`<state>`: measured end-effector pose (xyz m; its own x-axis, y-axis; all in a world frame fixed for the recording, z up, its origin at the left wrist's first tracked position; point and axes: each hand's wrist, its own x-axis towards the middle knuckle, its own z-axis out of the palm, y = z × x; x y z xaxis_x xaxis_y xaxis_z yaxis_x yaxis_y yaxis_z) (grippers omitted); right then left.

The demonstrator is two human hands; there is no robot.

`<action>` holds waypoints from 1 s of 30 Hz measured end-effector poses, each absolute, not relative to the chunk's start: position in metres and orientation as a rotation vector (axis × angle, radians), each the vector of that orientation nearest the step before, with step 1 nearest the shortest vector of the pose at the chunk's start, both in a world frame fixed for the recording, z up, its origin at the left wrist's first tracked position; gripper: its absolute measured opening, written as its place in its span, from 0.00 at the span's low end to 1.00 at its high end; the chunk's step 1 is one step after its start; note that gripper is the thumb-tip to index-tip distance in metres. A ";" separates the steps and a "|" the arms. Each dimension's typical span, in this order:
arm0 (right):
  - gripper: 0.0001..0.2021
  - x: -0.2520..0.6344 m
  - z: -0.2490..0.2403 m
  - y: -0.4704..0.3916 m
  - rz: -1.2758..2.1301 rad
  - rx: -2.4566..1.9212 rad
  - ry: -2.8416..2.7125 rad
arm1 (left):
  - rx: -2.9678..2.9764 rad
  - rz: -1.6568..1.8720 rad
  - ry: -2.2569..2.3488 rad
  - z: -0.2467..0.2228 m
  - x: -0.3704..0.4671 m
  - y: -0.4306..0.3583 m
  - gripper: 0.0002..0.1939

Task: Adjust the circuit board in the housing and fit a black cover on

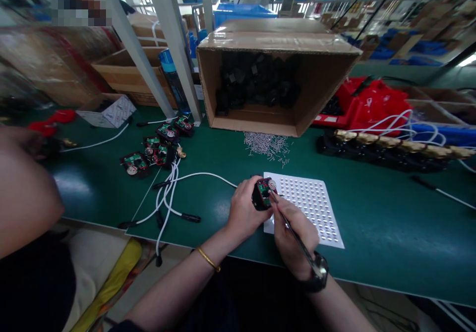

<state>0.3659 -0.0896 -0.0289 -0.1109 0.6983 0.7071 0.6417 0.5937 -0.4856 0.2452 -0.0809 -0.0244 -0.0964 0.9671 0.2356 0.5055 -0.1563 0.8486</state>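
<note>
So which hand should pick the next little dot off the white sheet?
Probably the right hand. It holds the tweezers and rests on the white sheet of dots. The left hand is busy gripping the small black part with the green board.

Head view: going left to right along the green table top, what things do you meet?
Small white printed carton → cluster of black modules with green circuit boards → white cables → left hand holding a black module → white dotted sheet → row of brass fittings.

Green bench (390,223) bears a tipped cardboard box (275,74), white dotted sheet (316,208), loose pins (267,146), white cables (167,193)
</note>
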 end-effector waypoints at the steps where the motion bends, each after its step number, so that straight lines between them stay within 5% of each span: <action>1: 0.10 0.366 -0.029 -0.087 0.056 -1.061 -1.807 | 1.669 1.201 1.610 -0.025 0.246 -0.080 0.28; 17: 0.09 0.375 -0.007 -0.072 0.428 -1.037 -1.946 | 1.928 1.296 1.573 -0.029 0.238 -0.089 0.30; 25: 0.08 0.368 0.014 -0.054 1.054 -1.131 -1.356 | 2.097 1.157 1.623 -0.034 0.232 -0.090 0.17; 30: 0.08 0.400 -0.006 -0.057 1.014 -1.097 -1.091 | 1.927 1.255 1.565 -0.035 0.229 -0.089 0.20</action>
